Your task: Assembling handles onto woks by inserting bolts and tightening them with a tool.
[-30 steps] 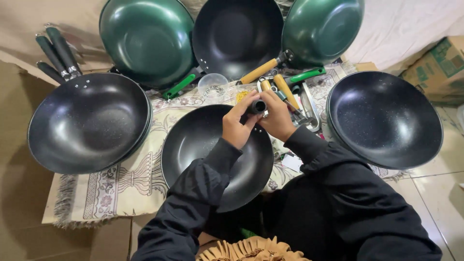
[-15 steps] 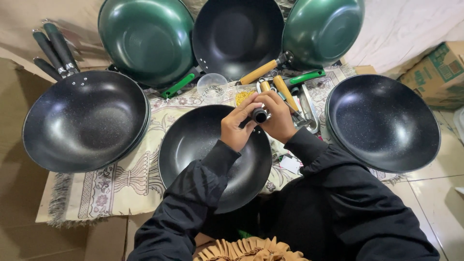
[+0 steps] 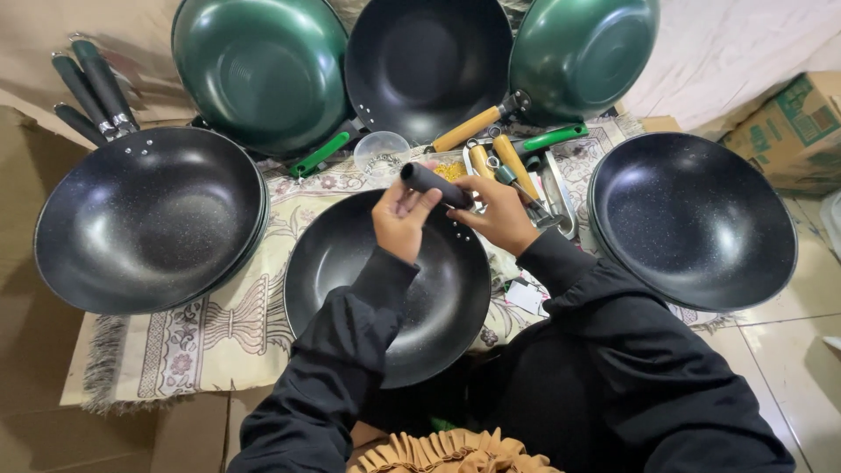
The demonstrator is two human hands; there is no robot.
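Four big pans ring the work: a black wok stack [image 3: 149,219] at left, a black wok [image 3: 692,219] at right, and green woks [image 3: 263,70] [image 3: 583,52] with another black one [image 3: 429,66] propped behind. All crowd the patterned cloth [image 3: 201,333], leaving little open room beside the centre wok [image 3: 394,289], whose near rim overhangs the cloth's edge toward the lap. Both forearms, in black sleeves, rise from below and meet over that wok's far rim. The left hand [image 3: 399,219] has its grip pinched on a black handle [image 3: 435,186], fingers bent round it; the right hand [image 3: 498,215] closes on the handle's other end. The handle tilts just above the rim. Loose wooden handles [image 3: 504,158] lie just beyond.
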